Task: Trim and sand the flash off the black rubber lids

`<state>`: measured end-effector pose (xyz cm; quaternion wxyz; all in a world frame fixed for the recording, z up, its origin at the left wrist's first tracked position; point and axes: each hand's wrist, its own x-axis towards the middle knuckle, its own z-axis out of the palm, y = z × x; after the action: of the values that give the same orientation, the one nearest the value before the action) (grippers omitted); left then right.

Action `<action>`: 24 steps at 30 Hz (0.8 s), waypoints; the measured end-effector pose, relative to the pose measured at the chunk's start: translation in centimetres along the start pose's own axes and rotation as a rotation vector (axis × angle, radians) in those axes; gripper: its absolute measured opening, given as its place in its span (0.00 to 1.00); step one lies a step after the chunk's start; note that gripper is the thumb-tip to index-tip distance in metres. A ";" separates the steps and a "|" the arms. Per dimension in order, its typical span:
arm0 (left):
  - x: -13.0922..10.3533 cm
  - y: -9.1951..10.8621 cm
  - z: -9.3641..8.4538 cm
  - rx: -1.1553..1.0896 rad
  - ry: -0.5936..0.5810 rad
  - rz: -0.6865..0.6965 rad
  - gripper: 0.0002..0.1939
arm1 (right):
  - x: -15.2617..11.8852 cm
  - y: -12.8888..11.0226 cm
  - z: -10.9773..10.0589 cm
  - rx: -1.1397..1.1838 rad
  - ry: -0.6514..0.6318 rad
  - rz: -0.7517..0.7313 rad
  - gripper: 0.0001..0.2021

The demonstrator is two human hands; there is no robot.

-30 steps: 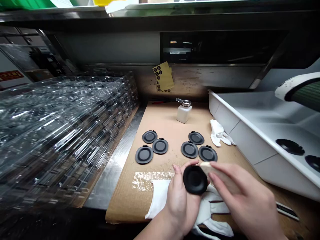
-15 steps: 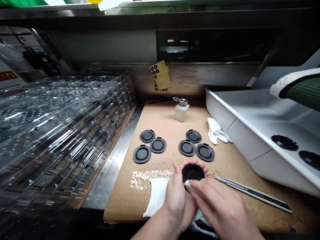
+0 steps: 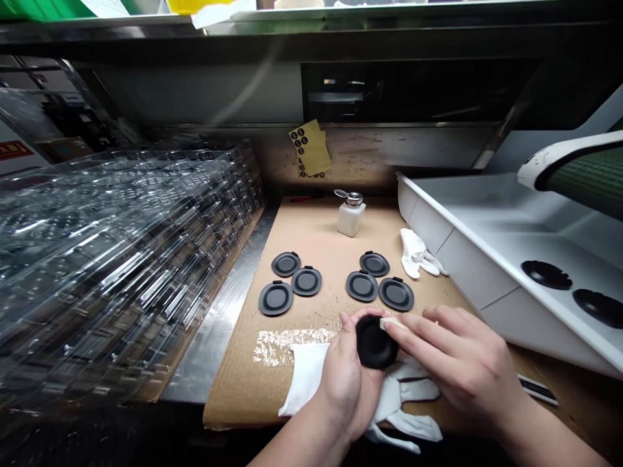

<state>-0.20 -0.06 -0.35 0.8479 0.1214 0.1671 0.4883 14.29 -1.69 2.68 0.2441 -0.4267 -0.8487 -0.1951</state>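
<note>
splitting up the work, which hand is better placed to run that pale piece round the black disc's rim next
Right, most likely: the right hand pinches the pale piece at the edge of the black disc, which the left hand is busy supporting.

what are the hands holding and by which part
The left hand cradles a black disc from below, around its edge. The right hand grips a pale pad behind its exposed tip, at the disc's rim.

Discs (image 3: 275, 298), bottle (image 3: 350, 220), gloves (image 3: 415, 253) on cardboard (image 3: 311, 227)
</note>
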 end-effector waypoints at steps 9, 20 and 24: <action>-0.1 0.1 0.5 0.018 0.030 -0.006 0.23 | 0.2 -3.9 2.4 0.234 0.121 0.206 0.17; -0.2 0.3 0.4 0.020 0.056 -0.012 0.25 | 1.2 -4.7 3.0 0.226 0.150 0.293 0.14; -0.1 0.1 0.4 0.022 0.052 0.001 0.23 | 1.1 -4.3 3.0 0.155 0.150 0.343 0.12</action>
<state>-0.18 -0.11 0.11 0.8416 0.1180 0.1946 0.4898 9.47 -1.85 0.38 0.3683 -0.5291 -0.7556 -0.1159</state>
